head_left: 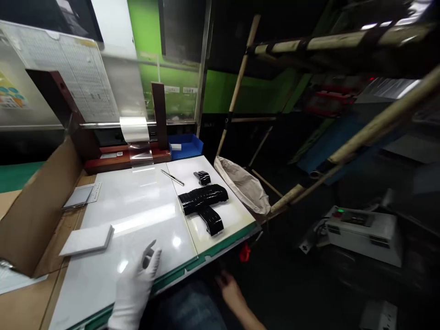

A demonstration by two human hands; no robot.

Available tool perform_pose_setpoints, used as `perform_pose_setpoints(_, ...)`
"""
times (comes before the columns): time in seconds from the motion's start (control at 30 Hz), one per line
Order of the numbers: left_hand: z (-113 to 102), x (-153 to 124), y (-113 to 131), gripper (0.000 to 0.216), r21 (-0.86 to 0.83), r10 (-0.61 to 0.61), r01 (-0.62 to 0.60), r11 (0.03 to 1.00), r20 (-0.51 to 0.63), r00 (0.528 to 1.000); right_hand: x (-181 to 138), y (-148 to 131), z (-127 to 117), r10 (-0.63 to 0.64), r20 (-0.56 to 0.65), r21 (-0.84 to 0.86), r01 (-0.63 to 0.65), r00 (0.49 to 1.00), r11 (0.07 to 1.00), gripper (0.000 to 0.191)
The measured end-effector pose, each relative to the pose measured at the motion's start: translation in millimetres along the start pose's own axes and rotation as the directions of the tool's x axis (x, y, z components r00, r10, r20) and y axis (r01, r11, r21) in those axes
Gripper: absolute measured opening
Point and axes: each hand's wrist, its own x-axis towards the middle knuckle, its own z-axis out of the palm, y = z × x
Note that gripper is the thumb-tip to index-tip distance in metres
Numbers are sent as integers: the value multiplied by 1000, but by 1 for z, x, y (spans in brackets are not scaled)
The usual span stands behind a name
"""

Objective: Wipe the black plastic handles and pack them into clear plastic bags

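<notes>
My left hand (139, 279), in a white glove, is over the white tabletop (144, 197) near its front edge. Its fingers are bent but apart, with nothing visible between them. Beyond the table's front edge, low and in shadow, my bare right hand (227, 285) hangs; its fingers are dark and smeared. On the right part of the table lies a row of glossy black curved plastic parts (202, 198). One similar black part (213, 221) sits in front of the row and a smaller one (202, 177) behind it. A slim metallic pen-like tool (172, 177) lies behind them.
A roll of clear film (134, 129) is mounted on a stand at the back, beside a blue tray (187, 145). A white block (87, 240) and cardboard (44, 206) are on the left. A beige sack (244, 185) hangs right of the table, near a pole rack (240, 82).
</notes>
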Motion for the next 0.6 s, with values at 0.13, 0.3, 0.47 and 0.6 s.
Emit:
perform_pose_setpoints(0.13,45,-12,45,66,-132,-48,88,987,282,958,-40,25,-12,41,182,118,-63,982,991,50)
perform_pose_setpoints(0.3,103,7,83,58,-183,-183,286,941,435,882,-71,35,-20,117,201,210,-160,973,965,66)
perform_pose_setpoints(0.47,127,28,108,36,-205,-225,360,910,486,845,-57,6,-32,145,183,261,-191,972,946,56)
perform_pose_setpoints(0.6,112,18,107,39,-344,-200,376,861,451,870,-51,-33,-47,86,209,265,-141,974,954,47)
